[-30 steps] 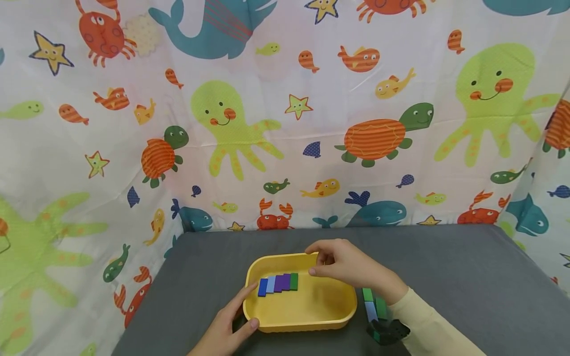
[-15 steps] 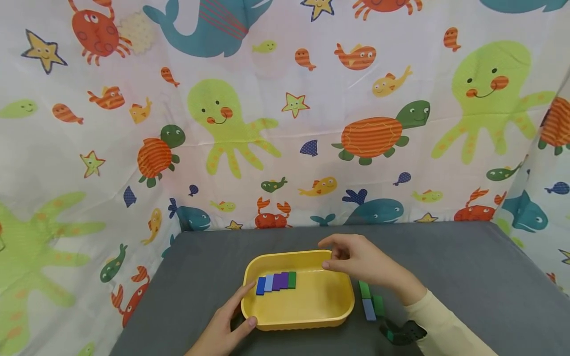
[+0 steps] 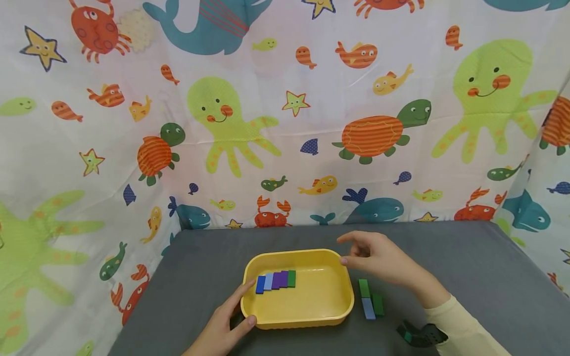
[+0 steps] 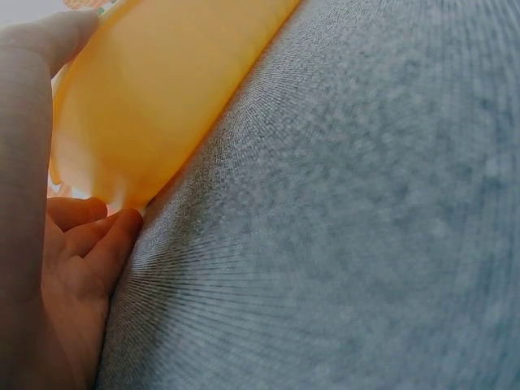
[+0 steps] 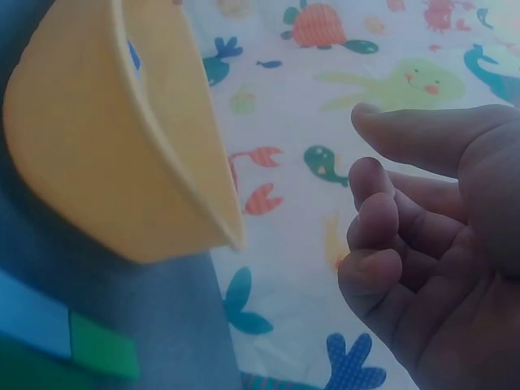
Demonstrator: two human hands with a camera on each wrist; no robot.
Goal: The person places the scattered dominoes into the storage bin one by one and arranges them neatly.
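A yellow plastic tub (image 3: 307, 304) stands on the grey cloth. My left hand (image 3: 224, 324) holds its left end, thumb on the near rim and a finger at the side; the left wrist view shows other fingers (image 4: 122, 236) curled by the tub's base. Inside, a slanting row of small flat tiles runs from dark blue (image 3: 260, 285) through light blue (image 3: 268, 282) and purple (image 3: 280, 280) to green (image 3: 291, 279). Beyond the tub's right rim, my right hand (image 3: 378, 254) hovers with fingers loosely bent. Nothing is between its thumb and fingers.
Right of the tub lie a green tile (image 3: 364, 288), a grey-blue tile (image 3: 368, 308) and a darker green tile (image 3: 378, 305), close together. A black camera mount (image 3: 422, 334) sits at the right wrist. A sea-animal curtain (image 3: 311, 74) hangs behind the cloth.
My right hand has moved rightward, from over the tub's interior to outside its right rim. The left hand keeps its place on the tub, and the tiles stay put.
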